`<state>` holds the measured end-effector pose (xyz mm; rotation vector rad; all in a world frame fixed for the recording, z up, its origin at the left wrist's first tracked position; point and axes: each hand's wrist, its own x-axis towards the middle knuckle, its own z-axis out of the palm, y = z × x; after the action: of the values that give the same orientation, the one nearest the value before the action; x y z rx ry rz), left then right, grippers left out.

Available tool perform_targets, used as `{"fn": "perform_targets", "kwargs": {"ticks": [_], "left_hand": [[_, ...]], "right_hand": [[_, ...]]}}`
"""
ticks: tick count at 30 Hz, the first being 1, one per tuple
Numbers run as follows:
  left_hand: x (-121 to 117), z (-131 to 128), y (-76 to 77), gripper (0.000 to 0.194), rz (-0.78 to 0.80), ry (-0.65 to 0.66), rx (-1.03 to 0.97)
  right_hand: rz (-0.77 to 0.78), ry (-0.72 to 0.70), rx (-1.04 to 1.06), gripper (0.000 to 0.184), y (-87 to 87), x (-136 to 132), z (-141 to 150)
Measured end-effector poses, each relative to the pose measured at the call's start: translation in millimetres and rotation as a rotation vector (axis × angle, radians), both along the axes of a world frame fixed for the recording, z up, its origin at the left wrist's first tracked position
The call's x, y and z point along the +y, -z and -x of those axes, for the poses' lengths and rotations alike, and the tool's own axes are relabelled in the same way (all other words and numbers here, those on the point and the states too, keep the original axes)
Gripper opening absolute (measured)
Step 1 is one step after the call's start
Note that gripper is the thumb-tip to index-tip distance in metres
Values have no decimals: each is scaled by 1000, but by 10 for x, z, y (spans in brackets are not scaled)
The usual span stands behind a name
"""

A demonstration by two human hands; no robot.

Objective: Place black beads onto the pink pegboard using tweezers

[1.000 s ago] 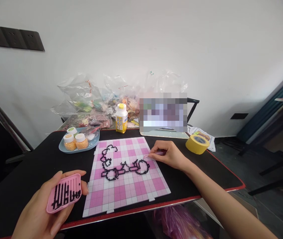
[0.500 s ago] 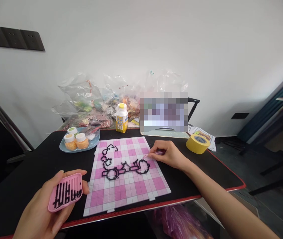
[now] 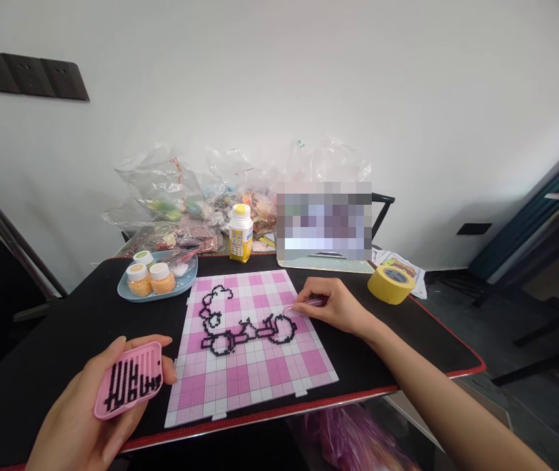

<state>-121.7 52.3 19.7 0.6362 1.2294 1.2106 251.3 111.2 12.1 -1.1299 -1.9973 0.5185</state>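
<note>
In my left hand rests a small pink ridged bead tray, tilted toward me, with rows of black beads in its grooves. The fingers wrap around its sides and underneath. My right hand pinches slim pink tweezers, their tip over the right part of a pink-and-white checked pegboard. On this board black beads form a joined outline of loops and lines. The tweezers' tip is just above the right-hand loop. Whether a bead sits in it is too small to tell.
A blue plate with several lidded jars stands left of the board. Behind are a yellow-and-white bottle, plastic bags and a blurred screen. A yellow tape roll lies at right, near the red-edged black table mat.
</note>
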Motion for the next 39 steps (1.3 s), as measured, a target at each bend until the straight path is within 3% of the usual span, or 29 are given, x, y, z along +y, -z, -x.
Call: {"fn": "perform_targets", "kwargs": {"ticks": [11,18,22,29,39], "left_hand": [[29,65,76,56,17,27,-13],[33,87,85,46,0,16,-7],[22,15,37,50,44,-11,-18],[-35,-179,-136,31,51,-138,49],[-32,-137,-121,31,57,-125,18]], "right_hand": [[-8,18,13,29,6,1,5],[-12,15,13,23,12,10,14],[-14,22,23,22,20,22,11],[-21,21,15,22,29,29,-3],[-38,31,29,21,16,28,13]]}}
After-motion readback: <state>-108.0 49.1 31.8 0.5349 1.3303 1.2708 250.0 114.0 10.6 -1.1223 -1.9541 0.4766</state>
